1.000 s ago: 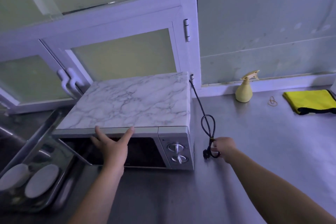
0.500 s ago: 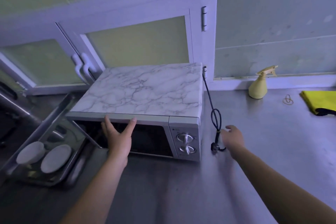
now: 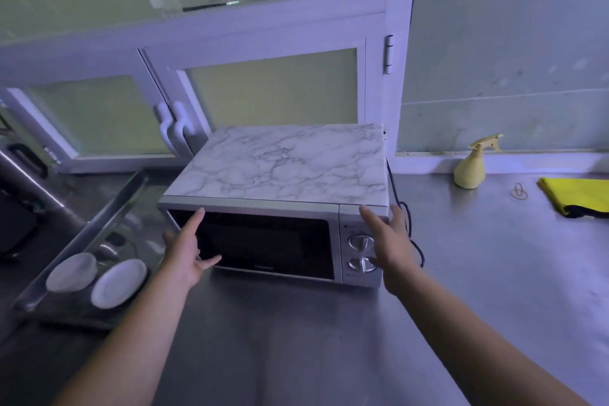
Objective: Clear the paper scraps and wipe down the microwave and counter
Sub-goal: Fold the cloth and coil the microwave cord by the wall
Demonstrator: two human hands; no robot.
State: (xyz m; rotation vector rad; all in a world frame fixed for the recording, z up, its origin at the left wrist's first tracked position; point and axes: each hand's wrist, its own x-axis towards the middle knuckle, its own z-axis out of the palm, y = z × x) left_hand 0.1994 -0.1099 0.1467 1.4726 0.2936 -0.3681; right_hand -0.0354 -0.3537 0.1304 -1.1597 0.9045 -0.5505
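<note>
The steel desk point(image 3: 329, 356) fills the lower frame. At centre the microwave point(image 3: 290, 171), marble-patterned on top, stands on it, a dark cord point(image 3: 404, 211) at its right side. The left grip point(image 3: 186, 257) lies spread open against the door's left edge, forefinger up near the top rim, holding nothing. The right grip point(image 3: 389, 244), fingers straight, is at the upper right front corner beside the knobs point(image 3: 361, 242), holding nothing. At the right edge lies a yellow cloth point(image 3: 580, 196); left of it are a spray bottle point(image 3: 469, 168) and a rubber band point(image 3: 520, 192).

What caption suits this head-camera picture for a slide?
Left hand and right hand at the microwave front; spray bottle and yellow cloth on the counter.
</note>
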